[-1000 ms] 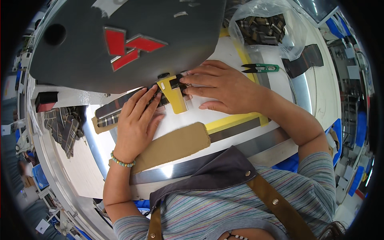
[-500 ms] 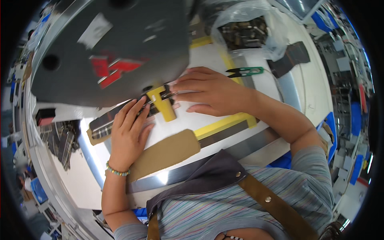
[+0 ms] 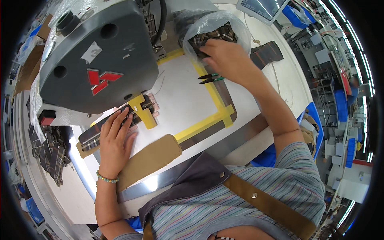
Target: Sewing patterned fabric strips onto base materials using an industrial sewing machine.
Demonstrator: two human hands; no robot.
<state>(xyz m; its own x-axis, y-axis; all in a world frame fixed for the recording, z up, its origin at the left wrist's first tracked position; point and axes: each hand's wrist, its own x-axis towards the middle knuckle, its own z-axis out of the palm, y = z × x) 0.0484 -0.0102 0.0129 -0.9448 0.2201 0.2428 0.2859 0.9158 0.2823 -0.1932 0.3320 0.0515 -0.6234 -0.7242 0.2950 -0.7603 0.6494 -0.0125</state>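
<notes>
My left hand (image 3: 117,142) lies with fingers outstretched on a dark plaid strip (image 3: 91,135) backed by tan material, beside a yellow guide piece (image 3: 146,116) at the foot of a grey sewing machine head (image 3: 112,56). My right hand (image 3: 228,62) is at the mouth of a clear plastic bag (image 3: 244,36) of small plaid pieces (image 3: 222,32), its fingers curled; what they grip, if anything, is hidden. Just below it are green-handled thread snips (image 3: 217,79). A tan rounded panel (image 3: 150,158) rests in front of my left hand.
Yellow tape (image 3: 194,129) borders the white work surface. Plaid pieces (image 3: 48,154) are heaped at the left; a plaid piece (image 3: 267,54) lies right of the bag. A screen (image 3: 262,8) stands at the back, a blue bin (image 3: 312,120) at the right. A distant person (image 3: 352,90) appears at far right.
My right hand has left the plaid strip by the yellow guide and moved up and right to the bag. My left hand stays on the strip. The view has shifted.
</notes>
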